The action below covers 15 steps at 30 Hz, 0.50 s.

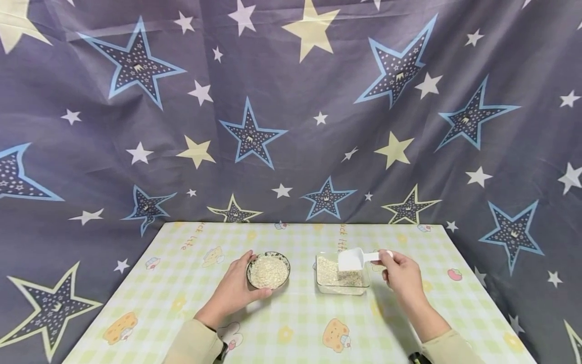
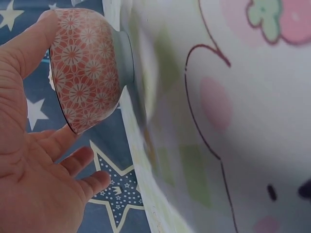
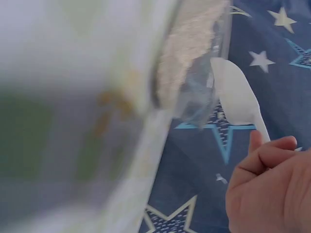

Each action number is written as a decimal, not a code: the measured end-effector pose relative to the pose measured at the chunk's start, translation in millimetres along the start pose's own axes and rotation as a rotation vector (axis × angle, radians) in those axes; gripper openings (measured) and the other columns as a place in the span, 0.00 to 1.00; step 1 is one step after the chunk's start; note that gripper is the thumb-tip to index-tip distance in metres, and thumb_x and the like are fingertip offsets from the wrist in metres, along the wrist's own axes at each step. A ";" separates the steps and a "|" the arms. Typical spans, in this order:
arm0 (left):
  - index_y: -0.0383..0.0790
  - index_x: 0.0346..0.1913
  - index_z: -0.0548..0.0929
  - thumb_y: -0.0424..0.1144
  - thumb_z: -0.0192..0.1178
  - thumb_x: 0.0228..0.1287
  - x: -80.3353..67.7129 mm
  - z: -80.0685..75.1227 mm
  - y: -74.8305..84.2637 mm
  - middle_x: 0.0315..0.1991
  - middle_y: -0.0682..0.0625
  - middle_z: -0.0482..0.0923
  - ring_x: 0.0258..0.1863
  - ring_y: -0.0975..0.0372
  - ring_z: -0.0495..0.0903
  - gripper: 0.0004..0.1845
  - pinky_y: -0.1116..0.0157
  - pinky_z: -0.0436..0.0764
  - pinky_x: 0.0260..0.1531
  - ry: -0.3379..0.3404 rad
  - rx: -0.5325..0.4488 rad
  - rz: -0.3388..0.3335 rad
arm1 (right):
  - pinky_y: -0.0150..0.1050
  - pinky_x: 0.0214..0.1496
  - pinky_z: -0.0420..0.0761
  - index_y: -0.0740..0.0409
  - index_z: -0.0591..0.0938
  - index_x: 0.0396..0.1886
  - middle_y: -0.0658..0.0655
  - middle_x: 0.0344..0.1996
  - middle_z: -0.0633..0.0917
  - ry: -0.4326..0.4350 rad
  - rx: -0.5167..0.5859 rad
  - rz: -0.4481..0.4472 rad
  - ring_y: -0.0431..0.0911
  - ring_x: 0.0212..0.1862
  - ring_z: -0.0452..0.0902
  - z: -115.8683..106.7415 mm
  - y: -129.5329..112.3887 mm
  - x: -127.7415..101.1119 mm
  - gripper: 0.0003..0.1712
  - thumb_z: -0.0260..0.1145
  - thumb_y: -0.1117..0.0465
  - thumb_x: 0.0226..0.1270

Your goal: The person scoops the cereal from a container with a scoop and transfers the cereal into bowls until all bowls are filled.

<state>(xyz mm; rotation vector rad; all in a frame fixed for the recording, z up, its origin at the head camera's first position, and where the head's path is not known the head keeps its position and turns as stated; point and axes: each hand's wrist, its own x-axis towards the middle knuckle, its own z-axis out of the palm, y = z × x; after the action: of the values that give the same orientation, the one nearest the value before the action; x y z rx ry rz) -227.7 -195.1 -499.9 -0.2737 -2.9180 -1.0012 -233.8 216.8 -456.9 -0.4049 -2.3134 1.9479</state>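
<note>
A small round bowl [image 2: 85, 70], red with white flower patterns outside and a dark rim, is heaped with pale oat-like flakes [image 1: 269, 272]. My left hand [image 1: 235, 287] holds it at the rim between thumb and forefinger, with the other fingers loosely spread. To its right stands a clear rectangular container [image 1: 342, 290], partly filled with similar flakes [image 1: 326, 270]. Just above this container is a white scoop [image 1: 351, 259]; my right hand [image 1: 403, 275] grips the end of its handle. The inside of the scoop is hidden.
A table with a green-and-white checked cloth [image 1: 286, 313], printed with cartoon figures, lies under everything. Behind it hangs a dark curtain [image 1: 291, 91] with stars, reaching the table's far edge.
</note>
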 end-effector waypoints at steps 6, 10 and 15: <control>0.32 0.85 0.52 0.62 0.81 0.53 -1.2 -2.7 -0.6 0.81 0.37 0.66 0.81 0.40 0.63 0.68 0.37 0.68 0.79 0.006 0.003 0.001 | 0.30 0.23 0.68 0.71 0.83 0.60 0.43 0.29 0.92 -0.042 -0.077 0.028 0.38 0.22 0.72 -0.3 18.5 1.1 0.23 0.61 0.54 0.84; 0.31 0.85 0.52 0.63 0.81 0.53 -1.1 -3.2 -3.5 0.81 0.39 0.67 0.81 0.40 0.63 0.69 0.38 0.66 0.80 0.011 0.011 0.005 | 0.31 0.25 0.68 0.69 0.85 0.59 0.44 0.30 0.92 -0.053 -0.119 0.034 0.38 0.23 0.69 1.5 23.2 0.5 0.22 0.60 0.53 0.84; 0.32 0.86 0.52 0.64 0.79 0.55 -4.8 -5.2 -8.2 0.81 0.40 0.67 0.82 0.41 0.62 0.68 0.39 0.65 0.81 0.016 0.013 -0.004 | 0.32 0.26 0.70 0.65 0.87 0.50 0.43 0.31 0.91 -0.077 -0.163 0.024 0.38 0.25 0.70 0.4 27.6 2.8 0.21 0.61 0.50 0.84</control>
<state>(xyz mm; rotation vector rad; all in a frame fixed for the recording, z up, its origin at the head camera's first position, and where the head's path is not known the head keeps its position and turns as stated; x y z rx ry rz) -224.6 -205.3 -501.2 -0.2580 -2.9106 -0.9793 -232.7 221.4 -484.2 -0.3785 -2.5369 1.8222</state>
